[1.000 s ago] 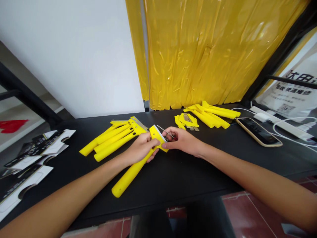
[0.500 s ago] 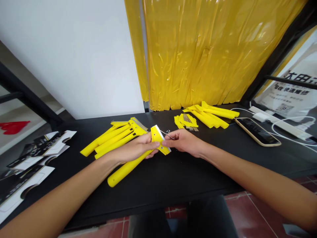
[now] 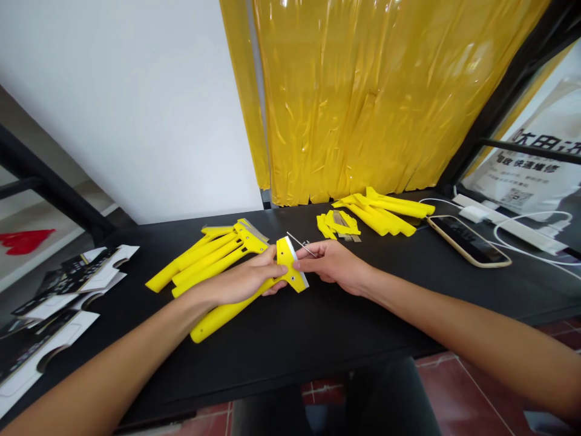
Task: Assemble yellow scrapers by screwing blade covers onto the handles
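My left hand (image 3: 256,275) is closed around the neck of a yellow scraper (image 3: 222,318), thumb on its wide head and handle slanting down to the left. Two small screws and a pale strip along the edge show on the head. In my right hand (image 3: 333,263) is a thin metal hex key (image 3: 299,244), its free end sticking out up and left past the scraper's edge. The right fingertips meet the scraper's edge. Behind my left hand lies a group of yellow scrapers (image 3: 213,254) with blades on their heads.
Yellow head pieces and blades (image 3: 338,225) lie at the back of the black table (image 3: 363,339), beside several yellow handles (image 3: 384,212). A phone (image 3: 467,240), white cables and a power strip (image 3: 512,224) are at right. Printed cards (image 3: 68,333) are piled at left.
The scraper has shifted slightly down and left with my left hand. More of the hex key shows beyond its edge, and the key slants more steeply. The camera view has shifted a little.
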{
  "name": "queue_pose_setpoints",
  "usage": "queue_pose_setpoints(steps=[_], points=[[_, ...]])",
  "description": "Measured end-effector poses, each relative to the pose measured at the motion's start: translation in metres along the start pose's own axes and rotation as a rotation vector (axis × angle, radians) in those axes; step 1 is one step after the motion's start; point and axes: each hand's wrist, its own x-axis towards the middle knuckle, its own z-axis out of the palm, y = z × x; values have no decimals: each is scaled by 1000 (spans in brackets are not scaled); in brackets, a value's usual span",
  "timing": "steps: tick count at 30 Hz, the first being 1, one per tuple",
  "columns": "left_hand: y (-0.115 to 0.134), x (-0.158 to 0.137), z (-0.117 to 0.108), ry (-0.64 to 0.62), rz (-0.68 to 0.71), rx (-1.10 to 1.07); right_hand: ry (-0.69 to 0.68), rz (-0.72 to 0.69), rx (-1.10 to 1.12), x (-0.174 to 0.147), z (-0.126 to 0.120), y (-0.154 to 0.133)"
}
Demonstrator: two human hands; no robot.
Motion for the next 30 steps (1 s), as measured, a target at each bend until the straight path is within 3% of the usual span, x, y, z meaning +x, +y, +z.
queue_pose_setpoints(steps=[3,6,9,12,15,18,24,30], points=[[0,0,2,24,35,72,6,-31,-2,1,-1,2],[0,1,4,104,128,275,2,-32,27,2,-3,3],[-2,0,7,370,225,576,13,-32,50,4,-5,2],[-5,-3,18,650,374,1035,30,-40,63,6,-7,3],[-8,-6,31,569,545,1477,34,-39,71,7,-8,4],[-11,-8,39,478,591,1697,51,-9,98,7,-9,3],[-11,-9,38,462,663,1758,64,36,198,3,-7,0],[-10,-8,42,470,646,1908,33,56,229,-1,-1,1]])
